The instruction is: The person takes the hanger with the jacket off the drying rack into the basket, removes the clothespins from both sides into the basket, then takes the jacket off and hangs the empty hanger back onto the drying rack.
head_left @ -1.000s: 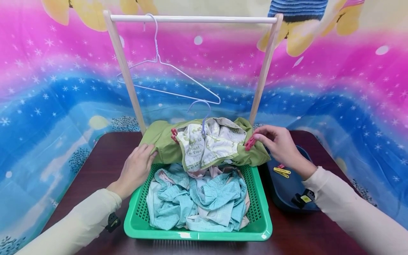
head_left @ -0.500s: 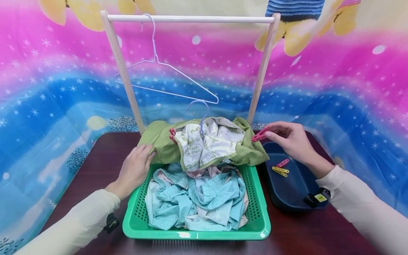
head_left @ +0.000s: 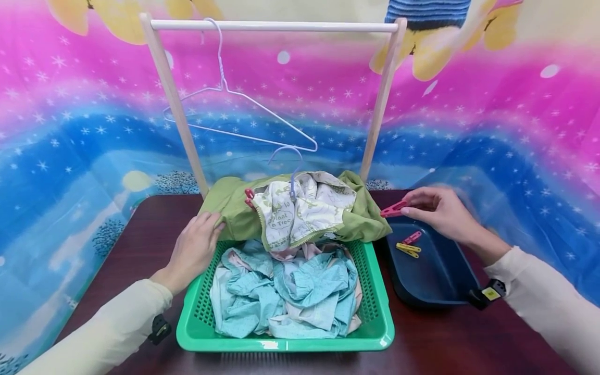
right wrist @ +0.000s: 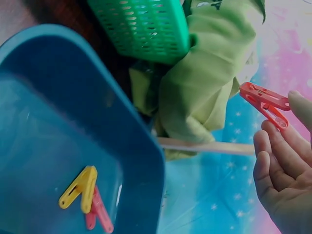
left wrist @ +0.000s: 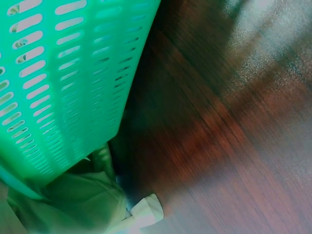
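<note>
My right hand point(head_left: 438, 211) pinches a pink clothespin point(head_left: 392, 209) point(right wrist: 263, 101) over the dark blue tray point(head_left: 440, 281) point(right wrist: 44, 122), just right of the green garment point(head_left: 234, 208) point(right wrist: 204, 83). That garment, on a lilac hanger point(head_left: 291, 172), lies across the back rim of the green basket point(head_left: 379, 317) point(left wrist: 58, 87). One more pink clothespin point(head_left: 248, 197) is clipped on its left shoulder. My left hand point(head_left: 194, 250) grips the garment's left sleeve at the basket's back left corner. A yellow clothespin point(head_left: 407, 249) point(right wrist: 80, 186) and a pink one point(head_left: 412, 238) point(right wrist: 100, 212) lie in the tray.
Crumpled light blue and pale pink clothes point(head_left: 286, 286) fill the basket. Behind it stands a wooden rack point(head_left: 276, 26) with a bare white wire hanger point(head_left: 234, 112) on its bar. The dark wooden table point(head_left: 140, 250) point(left wrist: 219, 136) shows to the left of the basket. A bright patterned backdrop closes the far side.
My right hand pulled the pink clothespin off the garment's right shoulder and carried it right, over the blue tray. The left hand kept its hold on the sleeve.
</note>
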Action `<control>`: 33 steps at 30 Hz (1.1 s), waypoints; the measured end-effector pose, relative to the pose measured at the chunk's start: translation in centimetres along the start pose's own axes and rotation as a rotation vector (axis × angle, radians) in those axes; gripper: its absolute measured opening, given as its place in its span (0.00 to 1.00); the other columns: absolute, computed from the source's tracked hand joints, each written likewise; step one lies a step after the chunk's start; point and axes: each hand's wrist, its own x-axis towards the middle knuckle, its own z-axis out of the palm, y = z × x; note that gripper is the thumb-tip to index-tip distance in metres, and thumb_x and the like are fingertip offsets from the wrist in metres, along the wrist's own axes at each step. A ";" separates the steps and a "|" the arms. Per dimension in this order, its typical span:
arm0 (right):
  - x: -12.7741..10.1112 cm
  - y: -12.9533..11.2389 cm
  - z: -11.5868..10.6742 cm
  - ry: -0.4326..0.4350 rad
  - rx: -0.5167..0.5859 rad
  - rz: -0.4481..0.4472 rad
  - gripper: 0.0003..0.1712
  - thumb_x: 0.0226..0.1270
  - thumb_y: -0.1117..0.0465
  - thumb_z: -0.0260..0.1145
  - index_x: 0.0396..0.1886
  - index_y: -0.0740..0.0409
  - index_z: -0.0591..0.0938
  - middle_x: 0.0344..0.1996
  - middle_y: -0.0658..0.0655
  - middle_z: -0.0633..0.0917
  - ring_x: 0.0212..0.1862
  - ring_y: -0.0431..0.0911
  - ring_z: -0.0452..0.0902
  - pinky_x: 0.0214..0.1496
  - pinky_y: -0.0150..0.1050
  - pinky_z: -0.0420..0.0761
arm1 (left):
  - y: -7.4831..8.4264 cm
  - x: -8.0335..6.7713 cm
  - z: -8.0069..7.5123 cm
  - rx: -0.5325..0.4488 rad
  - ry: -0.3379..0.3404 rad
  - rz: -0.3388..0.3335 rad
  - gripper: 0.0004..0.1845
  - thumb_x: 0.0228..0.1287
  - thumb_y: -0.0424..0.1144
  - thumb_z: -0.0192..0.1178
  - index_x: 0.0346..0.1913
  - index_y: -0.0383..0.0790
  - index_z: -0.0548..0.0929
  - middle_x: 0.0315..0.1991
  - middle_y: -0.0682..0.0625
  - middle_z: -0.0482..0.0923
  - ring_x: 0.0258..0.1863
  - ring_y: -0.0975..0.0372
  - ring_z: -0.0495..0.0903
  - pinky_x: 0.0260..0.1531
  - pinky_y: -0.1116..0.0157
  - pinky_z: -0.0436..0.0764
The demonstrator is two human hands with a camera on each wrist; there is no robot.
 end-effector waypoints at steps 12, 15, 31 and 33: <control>-1.2 2.7 -0.4 -0.044 -0.065 0.087 0.10 0.68 0.61 0.71 0.45 0.61 0.85 0.37 0.56 0.91 0.33 0.29 0.82 0.28 0.31 0.75 | -0.1 -0.1 0.1 0.006 0.000 -0.007 0.04 0.76 0.35 0.55 0.40 0.40 0.76 0.30 0.48 0.70 0.29 0.56 0.66 0.30 0.60 0.68; -1.3 3.4 -0.4 -0.083 -0.063 0.101 0.10 0.69 0.61 0.70 0.45 0.62 0.85 0.36 0.59 0.91 0.31 0.32 0.81 0.26 0.34 0.72 | -0.1 0.0 0.0 0.005 0.001 -0.009 0.03 0.76 0.36 0.55 0.41 0.40 0.76 0.31 0.47 0.71 0.29 0.55 0.66 0.30 0.60 0.69; -2.7 7.6 0.5 -0.269 -0.084 0.175 0.11 0.71 0.62 0.68 0.44 0.67 0.83 0.32 0.61 0.90 0.25 0.33 0.74 0.23 0.33 0.69 | -0.1 0.1 0.1 -0.003 0.005 -0.005 0.04 0.76 0.36 0.55 0.40 0.40 0.76 0.30 0.48 0.70 0.28 0.57 0.65 0.30 0.62 0.67; -2.9 7.9 0.7 -0.288 -0.068 0.181 0.10 0.71 0.63 0.68 0.43 0.67 0.84 0.31 0.60 0.90 0.23 0.33 0.71 0.21 0.34 0.66 | -0.1 0.0 0.2 -0.003 0.003 -0.006 0.04 0.76 0.36 0.55 0.40 0.40 0.76 0.30 0.48 0.70 0.28 0.57 0.64 0.29 0.62 0.67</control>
